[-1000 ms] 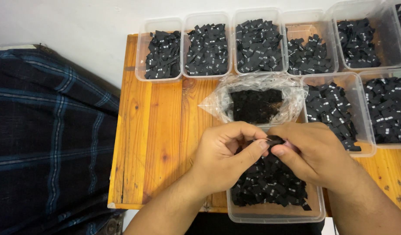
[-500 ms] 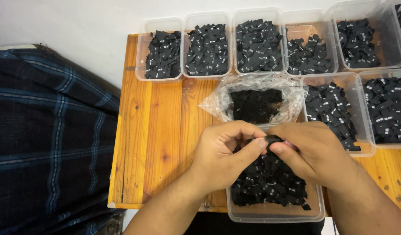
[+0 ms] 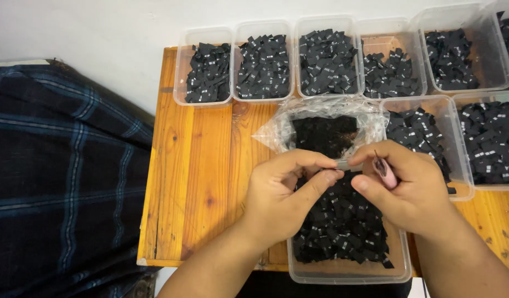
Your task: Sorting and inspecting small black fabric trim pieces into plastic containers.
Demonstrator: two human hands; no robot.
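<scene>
left hand: thumb and forefinger pinched shut on a small grey piece, held above the near tub.
right hand: closed around a small pink tool, its thin tip pointing up; fingertips meet the grey piece from the right.
near tub: clear plastic, at the near table edge, well filled with black fabric labels.
bag: clear plastic, open, just beyond the hands, more black labels inside.
sorted tubs: far row of clear tubs plus two at right, all holding black labels.
progress: judging by fill, much is sorted already; near tub and bag hold plenty more.
table: wood, bare on the left.
cloth: dark plaid, left of table.
</scene>
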